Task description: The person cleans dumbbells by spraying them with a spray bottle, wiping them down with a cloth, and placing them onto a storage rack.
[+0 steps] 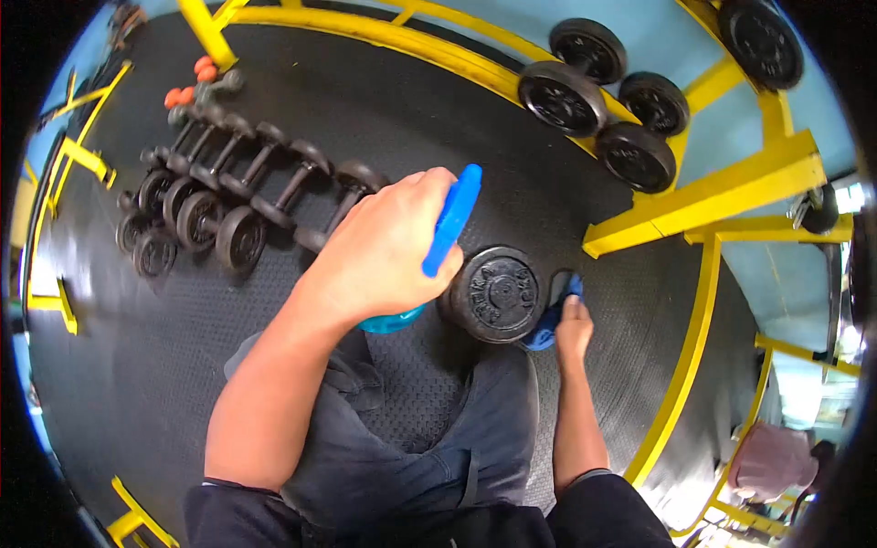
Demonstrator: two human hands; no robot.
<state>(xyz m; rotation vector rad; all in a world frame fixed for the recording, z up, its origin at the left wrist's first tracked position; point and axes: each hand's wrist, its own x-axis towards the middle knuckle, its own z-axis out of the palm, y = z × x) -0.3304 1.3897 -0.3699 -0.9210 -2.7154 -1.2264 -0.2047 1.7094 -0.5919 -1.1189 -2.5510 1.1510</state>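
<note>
Dumbbell point(501, 294) stands on the black floor point(411, 119) just in front of the person's knees, with one round end facing up and raised letters running around its plate. The left hand point(393, 239) is closed around a spray bottle point(452, 221), above the floor and just left of this weight. The bottle's blue top sticks out past the fist, and a teal part shows below it; the rest is hidden behind the hand. The right hand point(574, 331) is on the other side of the weight, fingers pinched together on a blue cloth point(542, 336). The cloth lies right beside the weight's edge; whether it presses against it, I cannot tell.

To the left, more dumbbells point(241, 239) lie on the floor in a slanting row, with small orange weights point(203, 66) near its far end. At upper right, a yellow rack point(703, 196) holds further pairs of weights point(562, 98) near a light blue wall point(749, 265). Grey trousers point(493, 411) cover the person's legs.
</note>
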